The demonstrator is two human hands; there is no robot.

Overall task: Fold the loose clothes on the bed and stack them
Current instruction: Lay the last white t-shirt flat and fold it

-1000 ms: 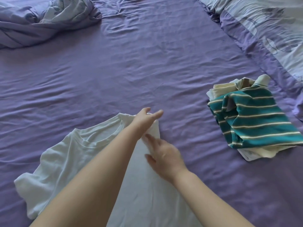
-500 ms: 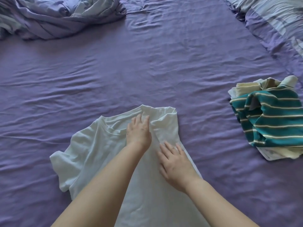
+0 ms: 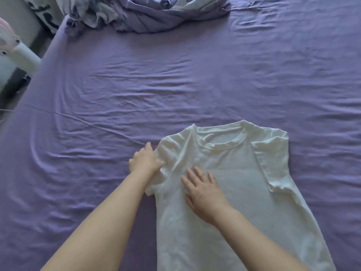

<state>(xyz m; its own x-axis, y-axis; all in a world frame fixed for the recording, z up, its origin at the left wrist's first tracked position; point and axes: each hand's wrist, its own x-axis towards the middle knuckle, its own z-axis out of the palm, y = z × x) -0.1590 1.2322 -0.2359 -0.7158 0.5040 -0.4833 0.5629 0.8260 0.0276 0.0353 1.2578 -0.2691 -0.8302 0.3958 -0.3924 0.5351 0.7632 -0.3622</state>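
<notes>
Right in close, the right hand [image 3: 203,190] lies flat on the chest of the white T-shirt [image 3: 234,173], fingers straight and spread, palm pressing the cloth down. Beside it the left hand [image 3: 144,160] sits at the shirt's left sleeve edge, knuckles up, fingers curled down onto the fabric there; whether they actually grasp the sleeve or just rest on it, I can't tell. The shirt itself lies front-up on the purple bedsheet [image 3: 175,85], neckline pointing away, hem running out of the bottom of the view. Its right sleeve [image 3: 273,159] is already folded inward over the body; the left side is bunched and creased near the left hand. Farther out, wrinkled sheet. At the far edge, a crumpled purple duvet [image 3: 156,14] lies heaped, and off the bed's left corner a white-and-pink object [image 3: 17,51] shows, too blurred to identify.
</notes>
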